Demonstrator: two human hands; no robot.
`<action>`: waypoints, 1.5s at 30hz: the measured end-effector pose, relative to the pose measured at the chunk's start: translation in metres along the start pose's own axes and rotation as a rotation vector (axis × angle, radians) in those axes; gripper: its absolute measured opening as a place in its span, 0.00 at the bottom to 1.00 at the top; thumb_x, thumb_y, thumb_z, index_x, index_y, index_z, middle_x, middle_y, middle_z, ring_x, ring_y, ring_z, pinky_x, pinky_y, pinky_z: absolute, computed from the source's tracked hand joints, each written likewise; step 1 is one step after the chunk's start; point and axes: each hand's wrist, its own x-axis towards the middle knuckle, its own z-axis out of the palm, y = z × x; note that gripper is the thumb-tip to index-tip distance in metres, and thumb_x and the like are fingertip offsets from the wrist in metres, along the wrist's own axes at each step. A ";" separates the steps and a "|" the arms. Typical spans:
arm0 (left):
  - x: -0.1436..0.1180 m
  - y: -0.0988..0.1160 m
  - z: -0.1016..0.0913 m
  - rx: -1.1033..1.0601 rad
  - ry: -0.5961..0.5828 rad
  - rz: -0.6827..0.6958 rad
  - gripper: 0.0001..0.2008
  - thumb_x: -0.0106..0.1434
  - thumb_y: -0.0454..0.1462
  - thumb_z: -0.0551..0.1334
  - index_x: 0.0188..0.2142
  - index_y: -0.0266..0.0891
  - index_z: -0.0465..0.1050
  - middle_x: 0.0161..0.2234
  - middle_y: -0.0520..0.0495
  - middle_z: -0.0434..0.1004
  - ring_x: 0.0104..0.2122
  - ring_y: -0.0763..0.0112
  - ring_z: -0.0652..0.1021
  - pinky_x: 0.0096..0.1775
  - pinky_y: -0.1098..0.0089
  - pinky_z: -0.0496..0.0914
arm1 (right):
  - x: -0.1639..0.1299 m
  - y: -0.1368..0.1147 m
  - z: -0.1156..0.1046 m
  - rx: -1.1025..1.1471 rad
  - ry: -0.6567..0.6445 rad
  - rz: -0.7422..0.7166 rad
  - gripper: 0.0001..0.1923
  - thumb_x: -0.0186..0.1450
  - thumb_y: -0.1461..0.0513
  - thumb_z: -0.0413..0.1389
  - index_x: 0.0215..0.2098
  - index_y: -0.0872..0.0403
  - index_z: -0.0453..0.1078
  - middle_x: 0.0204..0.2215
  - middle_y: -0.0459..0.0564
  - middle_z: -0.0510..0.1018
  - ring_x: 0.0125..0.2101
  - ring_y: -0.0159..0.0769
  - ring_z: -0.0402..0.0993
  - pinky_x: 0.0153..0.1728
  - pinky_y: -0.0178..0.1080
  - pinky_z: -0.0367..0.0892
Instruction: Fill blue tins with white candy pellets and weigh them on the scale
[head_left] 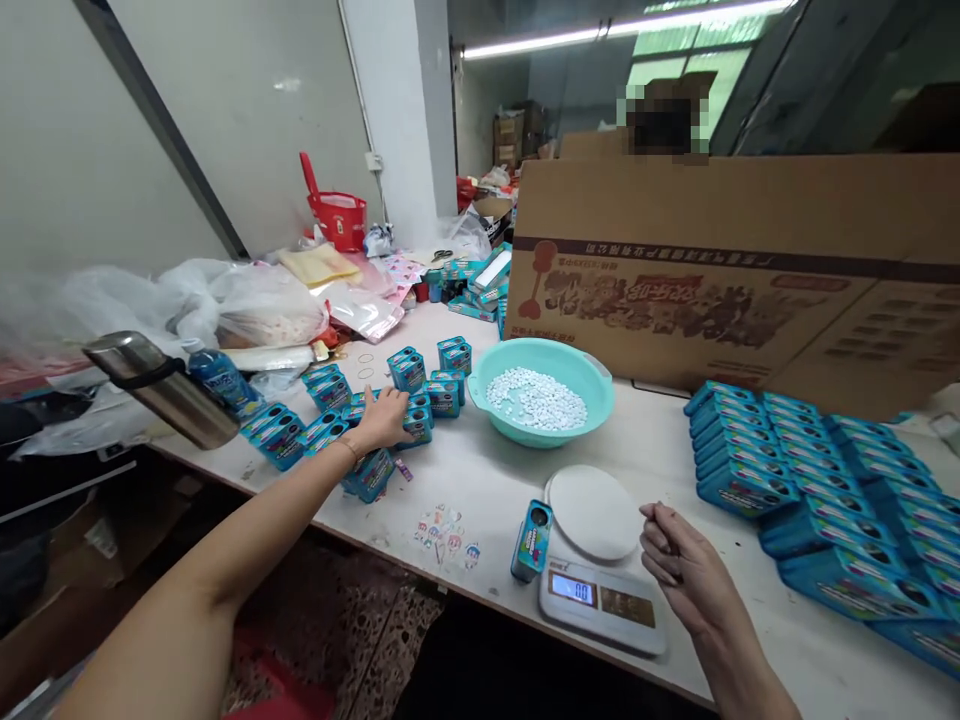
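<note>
My left hand (384, 416) reaches out over a cluster of small blue boxes (406, 370) at the left of the table. Its fingers are apart and touch the box tops; their tips are partly hidden among the boxes. Curled closed, my right hand (679, 560) hovers just right of a kitchen scale (604, 606), with nothing visible in its fingers. The scale has a round white plate (595, 512) with nothing on it, and its display reads 0.0. One blue box (532, 541) stands upright at the scale's left edge. Behind it, a turquoise basin (541, 432) holds many small white pellets (537, 398).
Rows of blue boxes (750, 450) fill the table's right side. A large cardboard carton (720, 230) stands along the back. Small stickers (442, 535) lie near the front edge. A steel thermos (161, 388) leans at the left, beside plastic bags (255, 300) and a red basket (341, 220).
</note>
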 end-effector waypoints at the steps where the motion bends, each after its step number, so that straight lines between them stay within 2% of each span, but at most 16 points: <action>1: -0.002 -0.001 -0.001 0.005 0.005 0.019 0.31 0.48 0.43 0.70 0.50 0.36 0.66 0.53 0.31 0.70 0.58 0.42 0.65 0.61 0.37 0.44 | 0.002 0.000 -0.001 -0.011 0.001 -0.016 0.19 0.51 0.50 0.67 0.29 0.56 0.72 0.17 0.38 0.57 0.13 0.19 0.43 0.11 0.26 0.42; 4: -0.012 0.004 -0.003 0.010 0.009 0.092 0.26 0.47 0.44 0.70 0.44 0.37 0.69 0.48 0.34 0.74 0.54 0.44 0.69 0.62 0.40 0.43 | 0.017 -0.006 0.013 -0.061 -0.007 -0.079 0.21 0.51 0.48 0.66 0.30 0.56 0.71 0.17 0.38 0.57 0.14 0.20 0.44 0.12 0.27 0.41; 7: -0.031 0.022 -0.003 -0.032 -0.001 0.205 0.26 0.46 0.46 0.69 0.43 0.37 0.71 0.44 0.36 0.76 0.50 0.44 0.72 0.62 0.43 0.45 | 0.050 -0.021 0.052 -0.248 -0.086 -0.179 0.23 0.55 0.45 0.62 0.32 0.55 0.70 0.18 0.38 0.57 0.15 0.22 0.46 0.14 0.29 0.43; 9: -0.047 0.037 0.000 -0.063 -0.030 0.262 0.27 0.45 0.46 0.69 0.44 0.36 0.71 0.43 0.36 0.76 0.49 0.45 0.73 0.62 0.45 0.49 | 0.082 -0.032 0.087 -0.582 -0.139 -0.273 0.22 0.63 0.45 0.52 0.35 0.55 0.69 0.18 0.41 0.61 0.17 0.27 0.54 0.17 0.32 0.51; 11: -0.062 0.050 0.008 -0.085 -0.052 0.288 0.27 0.45 0.44 0.68 0.45 0.37 0.71 0.43 0.36 0.76 0.48 0.45 0.73 0.61 0.45 0.52 | 0.120 -0.042 0.121 -1.176 -0.219 -0.354 0.19 0.68 0.51 0.44 0.37 0.55 0.70 0.28 0.48 0.72 0.28 0.33 0.68 0.30 0.35 0.64; 13: -0.075 0.058 0.022 -0.129 -0.046 0.259 0.29 0.46 0.39 0.67 0.49 0.38 0.69 0.46 0.37 0.75 0.49 0.47 0.73 0.59 0.47 0.56 | 0.159 -0.049 0.147 -1.348 -0.258 -0.315 0.15 0.66 0.53 0.51 0.36 0.55 0.72 0.35 0.51 0.77 0.38 0.40 0.72 0.41 0.39 0.65; 15: -0.084 0.061 0.042 -0.207 -0.006 0.201 0.35 0.46 0.34 0.64 0.57 0.40 0.63 0.51 0.37 0.73 0.52 0.48 0.72 0.60 0.48 0.56 | 0.196 -0.053 0.163 -1.463 -0.252 -0.248 0.15 0.62 0.53 0.57 0.38 0.56 0.74 0.41 0.57 0.78 0.45 0.48 0.72 0.46 0.44 0.64; 17: -0.091 0.060 0.064 -0.308 0.056 0.157 0.43 0.46 0.32 0.62 0.64 0.42 0.55 0.57 0.36 0.68 0.57 0.48 0.68 0.61 0.48 0.55 | 0.226 -0.055 0.174 -1.546 -0.227 -0.201 0.22 0.60 0.51 0.59 0.46 0.58 0.73 0.50 0.63 0.75 0.53 0.54 0.67 0.50 0.47 0.62; 21: -0.103 0.062 0.100 -0.513 0.235 0.087 0.57 0.45 0.31 0.63 0.69 0.48 0.32 0.67 0.36 0.51 0.65 0.43 0.58 0.60 0.47 0.60 | 0.262 -0.044 0.196 -1.640 -0.229 -0.170 0.33 0.66 0.45 0.50 0.58 0.59 0.65 0.60 0.68 0.64 0.61 0.58 0.58 0.54 0.50 0.58; 23: -0.109 0.067 0.110 -0.613 0.291 -0.018 0.57 0.49 0.31 0.63 0.69 0.50 0.28 0.67 0.37 0.50 0.65 0.40 0.58 0.58 0.46 0.64 | 0.265 -0.032 0.205 -1.672 -0.289 -0.172 0.34 0.67 0.44 0.46 0.60 0.58 0.64 0.61 0.69 0.62 0.61 0.60 0.58 0.54 0.53 0.58; 26: -0.116 0.075 0.117 -0.799 0.351 -0.186 0.50 0.56 0.35 0.63 0.69 0.54 0.31 0.65 0.37 0.55 0.61 0.41 0.65 0.55 0.46 0.69 | 0.258 -0.016 0.209 -1.694 -0.496 -0.193 0.29 0.64 0.45 0.54 0.58 0.52 0.68 0.61 0.62 0.65 0.59 0.57 0.61 0.54 0.50 0.61; 30: -0.125 0.084 0.124 -1.001 0.381 -0.310 0.46 0.59 0.41 0.63 0.69 0.56 0.37 0.61 0.39 0.61 0.58 0.45 0.69 0.53 0.49 0.72 | 0.247 -0.020 0.199 -1.671 -0.783 -0.170 0.17 0.60 0.49 0.60 0.44 0.47 0.77 0.47 0.50 0.78 0.46 0.44 0.74 0.46 0.38 0.67; 34: -0.129 0.093 0.129 -1.086 0.361 -0.397 0.43 0.59 0.45 0.63 0.68 0.52 0.42 0.59 0.38 0.62 0.59 0.47 0.68 0.54 0.50 0.71 | 0.242 -0.031 0.205 -1.669 -0.723 -0.237 0.22 0.68 0.51 0.49 0.53 0.51 0.72 0.52 0.55 0.75 0.50 0.47 0.71 0.49 0.42 0.65; 38: -0.129 0.103 0.130 -1.134 0.409 -0.465 0.41 0.58 0.52 0.64 0.66 0.45 0.50 0.56 0.35 0.64 0.57 0.47 0.70 0.54 0.51 0.70 | 0.227 -0.021 0.212 -1.667 -0.785 -0.264 0.25 0.67 0.51 0.51 0.59 0.50 0.67 0.58 0.55 0.70 0.55 0.47 0.66 0.52 0.42 0.61; 42: -0.132 0.110 0.132 -1.224 0.462 -0.461 0.40 0.57 0.52 0.65 0.63 0.41 0.53 0.49 0.38 0.68 0.47 0.55 0.77 0.48 0.58 0.74 | 0.214 -0.022 0.188 -1.731 -0.913 -0.188 0.17 0.64 0.54 0.55 0.49 0.49 0.74 0.49 0.52 0.76 0.47 0.45 0.71 0.47 0.40 0.64; 45: -0.139 0.112 0.131 -1.163 0.570 -0.406 0.30 0.59 0.48 0.65 0.56 0.41 0.60 0.44 0.43 0.70 0.43 0.60 0.77 0.47 0.60 0.74 | 0.215 -0.035 0.158 -1.822 -0.821 -0.128 0.18 0.63 0.52 0.57 0.47 0.51 0.74 0.49 0.57 0.74 0.46 0.49 0.71 0.45 0.44 0.64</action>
